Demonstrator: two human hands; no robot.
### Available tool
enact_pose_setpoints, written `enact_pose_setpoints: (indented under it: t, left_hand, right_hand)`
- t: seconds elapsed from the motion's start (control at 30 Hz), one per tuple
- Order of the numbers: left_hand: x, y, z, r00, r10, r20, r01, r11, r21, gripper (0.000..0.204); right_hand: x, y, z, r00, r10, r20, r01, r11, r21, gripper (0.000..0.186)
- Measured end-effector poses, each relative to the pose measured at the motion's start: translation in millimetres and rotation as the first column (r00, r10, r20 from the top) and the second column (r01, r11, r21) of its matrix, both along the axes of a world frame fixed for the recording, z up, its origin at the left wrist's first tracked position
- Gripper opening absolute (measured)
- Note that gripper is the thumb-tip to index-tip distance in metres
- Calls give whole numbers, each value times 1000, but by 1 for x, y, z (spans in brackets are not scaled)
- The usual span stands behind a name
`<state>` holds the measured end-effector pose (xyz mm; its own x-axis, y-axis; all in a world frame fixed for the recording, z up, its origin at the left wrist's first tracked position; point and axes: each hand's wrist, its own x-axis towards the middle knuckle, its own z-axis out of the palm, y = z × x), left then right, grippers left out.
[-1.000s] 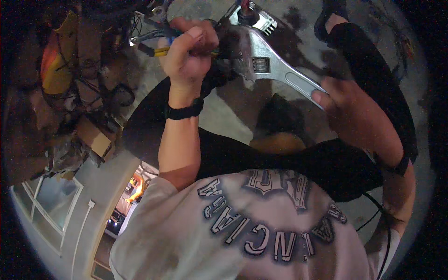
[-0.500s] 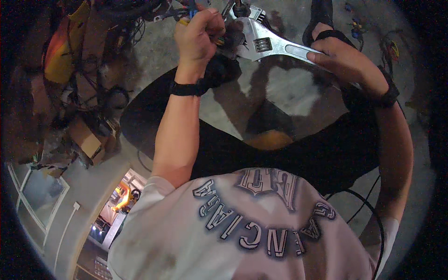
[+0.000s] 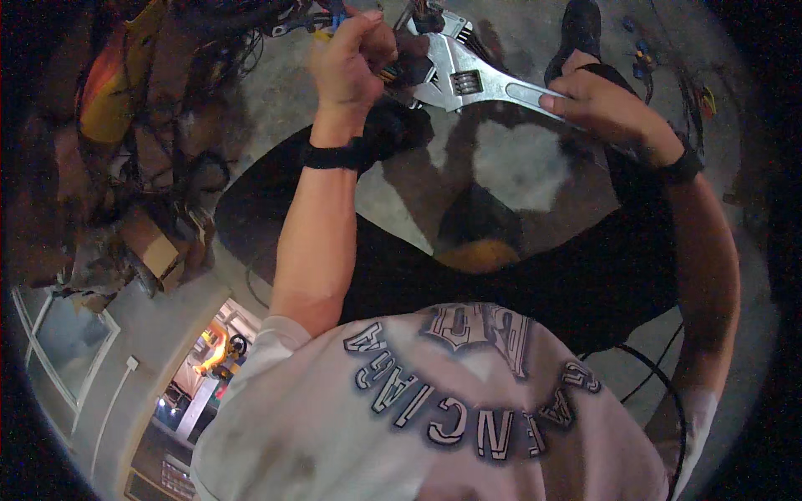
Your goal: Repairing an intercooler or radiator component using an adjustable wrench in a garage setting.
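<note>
At top centre, wrench [image 3: 468, 79] handle clasped in right hand [image 3: 606, 104]; jaw end lies leftward, beside left hand [image 3: 351, 63], pinched shut on small dark part, kind unclear.

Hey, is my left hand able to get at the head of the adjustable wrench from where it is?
Probably yes: the left hand is right beside the adjustable wrench head, nothing between them.

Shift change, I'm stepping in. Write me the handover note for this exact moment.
Right hand: gripping the handle end of the adjustable wrench.
Left hand: closed on a small dark part beside the wrench head.
Wrench jaws point at the cable bundle at the top of the view; whether they sit on a fitting is hidden.
Done: cannot tell. Left: cannot tell whether anything has been tightened or loosened.
</note>
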<state>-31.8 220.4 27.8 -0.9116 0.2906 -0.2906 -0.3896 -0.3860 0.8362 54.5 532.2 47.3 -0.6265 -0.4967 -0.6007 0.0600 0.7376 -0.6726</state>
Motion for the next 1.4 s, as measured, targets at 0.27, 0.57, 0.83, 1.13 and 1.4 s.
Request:
enact_pose_setpoints:
  t: [0.27,0.57,0.83,1.13,1.4]
  left_hand:
    - [1,4,11,999,-24,33,28,989,-144,19]
    - [-2,-7,-29,942,-200,-269,61,891,-449,19]
    - [-10,-19,-44,972,-70,-226,-55,863,-503,25]
    - [-11,-13,-38,939,-190,-286,66,917,-394,24]
    - [-4,11,-16,953,-263,-148,194,910,-366,26]
  right_hand:
    - [-7,-21,4,990,47,-129,-34,994,104,64]
    - [-17,-42,-22,999,-26,-35,33,977,212,82]
    - [-21,-52,-14,985,-70,-155,101,974,202,83]
    - [-28,-55,-1,995,-78,-56,88,977,193,81]
    - [-33,-61,-5,997,2,-83,13,984,178,79]
